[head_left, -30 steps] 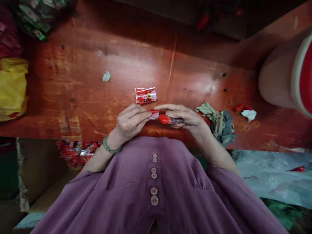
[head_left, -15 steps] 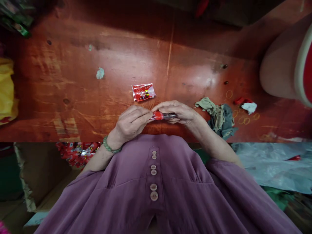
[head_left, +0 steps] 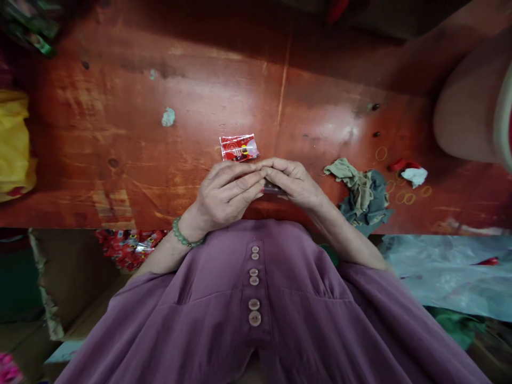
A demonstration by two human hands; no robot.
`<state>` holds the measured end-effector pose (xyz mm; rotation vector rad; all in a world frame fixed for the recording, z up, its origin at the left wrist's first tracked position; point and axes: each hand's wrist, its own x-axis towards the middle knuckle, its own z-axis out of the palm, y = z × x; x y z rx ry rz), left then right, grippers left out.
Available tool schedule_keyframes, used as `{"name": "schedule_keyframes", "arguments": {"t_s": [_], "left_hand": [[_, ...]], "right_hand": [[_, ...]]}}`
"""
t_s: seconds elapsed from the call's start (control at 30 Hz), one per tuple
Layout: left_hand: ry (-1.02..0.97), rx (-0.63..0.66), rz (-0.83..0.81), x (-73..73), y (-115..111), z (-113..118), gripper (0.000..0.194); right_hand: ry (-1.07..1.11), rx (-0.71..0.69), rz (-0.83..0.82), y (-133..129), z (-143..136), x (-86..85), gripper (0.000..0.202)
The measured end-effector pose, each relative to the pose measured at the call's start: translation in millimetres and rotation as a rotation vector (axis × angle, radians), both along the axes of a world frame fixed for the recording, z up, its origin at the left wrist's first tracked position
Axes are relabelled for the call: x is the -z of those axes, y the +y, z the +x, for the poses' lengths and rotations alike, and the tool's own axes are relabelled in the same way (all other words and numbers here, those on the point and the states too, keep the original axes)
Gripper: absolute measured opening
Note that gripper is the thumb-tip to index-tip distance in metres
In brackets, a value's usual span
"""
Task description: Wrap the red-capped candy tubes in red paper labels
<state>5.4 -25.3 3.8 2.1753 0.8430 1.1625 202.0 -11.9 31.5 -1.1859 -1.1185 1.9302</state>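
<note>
Moved: my left hand [head_left: 224, 193], inward against my right hand [head_left: 298, 184]; both closed round one dark tube [head_left: 272, 187], red end mostly covered, completeness unclear. Not taken up: red wrapper [head_left: 239, 148], on table [head_left: 224, 85].

Opens wide across the tabletop [head_left: 216, 85] beyond the red packet [head_left: 239, 148]. Narrows rightward at crumpled cloths [head_left: 362, 194], then the pale bucket [head_left: 466, 101]. Closes leftward at the yellow bundle [head_left: 14, 144]. Seems obstructed in far shadow.

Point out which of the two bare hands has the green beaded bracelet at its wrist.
The left hand: the green beaded bracelet circles its wrist, while the right hand has a bare wrist.
</note>
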Motion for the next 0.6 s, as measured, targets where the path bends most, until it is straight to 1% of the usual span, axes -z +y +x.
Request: {"name": "schedule_keyframes", "arguments": {"t_s": [0.03, 0.07, 0.13, 0.17, 0.2, 0.23, 0.3, 0.33, 0.37, 0.43, 0.5, 0.6], "left_hand": [[-0.019, -0.031, -0.019, -3.3, -1.0, -3.3, 0.029], [-0.044, -0.092, -0.039, -6.0, -2.9, -6.0, 0.034], [-0.151, -0.275, -0.122, -9.6, -9.2, -8.4, 0.052], [-0.240, -0.357, -0.209, -10.4, -12.9, -7.4, 0.059], [-0.342, -0.405, -0.335, -10.7, -16.5, -4.9, 0.061], [-0.447, -0.411, -0.493, -10.9, -19.5, -1.4, 0.059], [-0.637, -0.334, -0.826, -11.6, -22.7, 7.5, 0.051], [-0.713, -0.291, -0.963, -12.2, -22.7, 11.8, 0.046], [-0.778, -0.273, -1.062, -13.1, -21.8, 15.5, 0.042], [-0.877, -0.307, -1.149, -15.0, -18.1, 20.4, 0.036], [-0.925, -0.367, -1.162, -15.8, -13.4, 21.8, 0.032], [-0.954, -0.416, -1.136, -13.5, -7.5, 20.2, 0.030]], "right_hand": [[-0.022, 0.025, 0.037, -1.8, -2.2, 0.0, 0.023], [-0.052, 0.051, 0.078, -3.7, -4.3, 0.1, 0.025], [-0.133, 0.104, 0.174, -7.3, -8.7, 0.3, 0.028], [-0.179, 0.127, 0.227, -9.1, -11.1, 0.3, 0.029], [-0.224, 0.146, 0.282, -10.9, -13.9, 0.3, 0.030], [-0.262, 0.160, 0.339, -12.5, -17.0, 0.3, 0.031], [-0.310, 0.159, 0.436, -14.8, -23.8, 0.8, 0.032], [-0.322, 0.148, 0.473, -15.5, -27.3, 1.1, 0.031], [-0.329, 0.133, 0.504, -15.8, -30.4, 1.5, 0.031], [-0.343, 0.099, 0.541, -15.3, -34.7, 2.0, 0.031], [-0.341, 0.058, 0.528, -14.3, -35.2, 2.3, 0.035], [-0.245, -0.004, 0.396, -13.4, -30.2, 3.8, 0.047]]}}
